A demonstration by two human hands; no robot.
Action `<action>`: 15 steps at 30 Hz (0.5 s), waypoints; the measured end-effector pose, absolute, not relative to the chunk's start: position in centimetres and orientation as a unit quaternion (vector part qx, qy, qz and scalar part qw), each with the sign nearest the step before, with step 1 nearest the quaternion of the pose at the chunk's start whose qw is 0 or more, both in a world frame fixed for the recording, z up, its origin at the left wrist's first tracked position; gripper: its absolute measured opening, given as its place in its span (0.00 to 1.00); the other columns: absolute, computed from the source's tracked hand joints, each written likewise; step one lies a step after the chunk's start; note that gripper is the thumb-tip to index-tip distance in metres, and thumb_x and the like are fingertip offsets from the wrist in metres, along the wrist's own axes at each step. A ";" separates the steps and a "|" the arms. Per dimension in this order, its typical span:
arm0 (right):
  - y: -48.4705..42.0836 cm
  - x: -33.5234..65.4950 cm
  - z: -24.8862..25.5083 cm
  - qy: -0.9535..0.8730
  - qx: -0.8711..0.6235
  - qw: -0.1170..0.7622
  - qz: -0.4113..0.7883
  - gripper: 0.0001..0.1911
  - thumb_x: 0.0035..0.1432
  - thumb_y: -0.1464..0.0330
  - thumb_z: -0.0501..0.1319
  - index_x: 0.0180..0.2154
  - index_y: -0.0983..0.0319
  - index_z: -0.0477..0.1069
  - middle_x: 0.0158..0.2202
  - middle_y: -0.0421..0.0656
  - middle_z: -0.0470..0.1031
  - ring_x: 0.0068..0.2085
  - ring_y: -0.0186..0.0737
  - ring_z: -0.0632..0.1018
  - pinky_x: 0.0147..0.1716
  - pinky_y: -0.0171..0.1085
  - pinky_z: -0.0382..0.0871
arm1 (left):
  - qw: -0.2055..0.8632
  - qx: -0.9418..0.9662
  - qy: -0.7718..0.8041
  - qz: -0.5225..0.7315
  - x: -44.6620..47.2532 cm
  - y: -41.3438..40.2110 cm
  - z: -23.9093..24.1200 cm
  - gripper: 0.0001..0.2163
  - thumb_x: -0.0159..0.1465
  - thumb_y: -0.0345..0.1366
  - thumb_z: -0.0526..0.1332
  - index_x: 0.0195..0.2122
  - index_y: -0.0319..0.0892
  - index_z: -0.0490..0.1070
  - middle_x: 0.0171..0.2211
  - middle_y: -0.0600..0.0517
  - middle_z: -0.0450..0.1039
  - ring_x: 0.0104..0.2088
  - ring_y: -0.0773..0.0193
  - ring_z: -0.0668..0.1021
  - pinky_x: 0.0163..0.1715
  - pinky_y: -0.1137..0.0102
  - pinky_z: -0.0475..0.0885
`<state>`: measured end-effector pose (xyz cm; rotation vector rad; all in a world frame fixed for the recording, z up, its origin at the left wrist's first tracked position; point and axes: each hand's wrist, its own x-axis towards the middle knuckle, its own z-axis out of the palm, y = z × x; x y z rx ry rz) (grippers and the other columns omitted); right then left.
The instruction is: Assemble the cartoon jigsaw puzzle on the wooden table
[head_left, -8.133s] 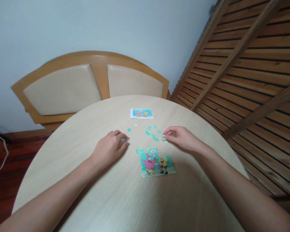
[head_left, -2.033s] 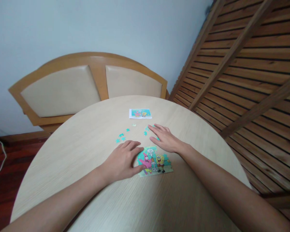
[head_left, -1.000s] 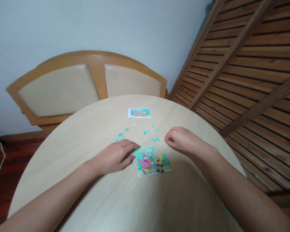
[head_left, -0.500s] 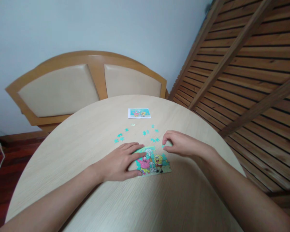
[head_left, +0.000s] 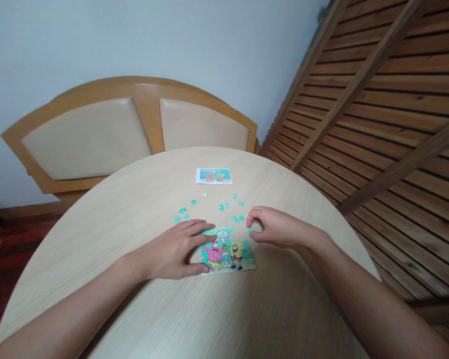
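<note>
A partly built cartoon jigsaw puzzle (head_left: 229, 251) lies on the round pale wooden table (head_left: 142, 209). My left hand (head_left: 175, 248) rests flat on the puzzle's left edge, fingers stretched out and apart. My right hand (head_left: 275, 229) hovers at the puzzle's upper right corner, thumb and forefinger pinched on a small teal puzzle piece (head_left: 249, 231). Several loose teal pieces (head_left: 236, 218) lie scattered just beyond the puzzle, with a few more loose pieces (head_left: 181, 214) to the left.
A small reference picture card (head_left: 213, 175) lies further back on the table. A wooden bench with padded beige backrests (head_left: 134, 129) stands behind the table. A slatted wooden wall (head_left: 389, 99) runs along the right. The table edge curves close on the right.
My left hand moved from beside the loose pieces onto the puzzle's left edge. My right hand closed from flat into a pinch and drew in toward the puzzle's upper right corner.
</note>
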<state>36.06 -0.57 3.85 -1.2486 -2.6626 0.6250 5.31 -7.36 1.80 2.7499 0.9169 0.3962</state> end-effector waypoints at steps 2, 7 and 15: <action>-0.8 35.6 4.1 -0.873 -0.420 0.063 0.240 0.08 0.52 0.71 0.65 0.37 0.60 0.76 0.35 0.43 0.79 0.35 0.41 0.77 0.35 0.36 0.69 | 0.109 0.934 0.313 0.135 5.3 -7.3 1.7 0.28 0.64 0.49 0.67 0.64 0.49 0.65 0.65 0.43 0.66 0.64 0.44 0.69 0.62 0.47 0.67; -1.1 34.7 4.2 -0.842 -0.405 0.100 0.343 0.10 0.61 0.68 0.61 0.41 0.62 0.79 0.34 0.43 0.81 0.34 0.39 0.78 0.33 0.35 0.68 | 0.112 0.933 0.311 0.144 5.3 -7.4 1.9 0.28 0.64 0.48 0.67 0.64 0.49 0.65 0.64 0.44 0.66 0.63 0.45 0.69 0.62 0.48 0.67; -1.4 34.2 4.2 -0.826 -0.407 0.122 0.370 0.12 0.62 0.68 0.61 0.44 0.64 0.78 0.37 0.45 0.82 0.38 0.41 0.80 0.38 0.37 0.71 | 0.105 0.935 0.310 0.140 5.4 -7.4 1.9 0.28 0.64 0.48 0.67 0.64 0.49 0.65 0.64 0.43 0.66 0.63 0.44 0.70 0.61 0.48 0.68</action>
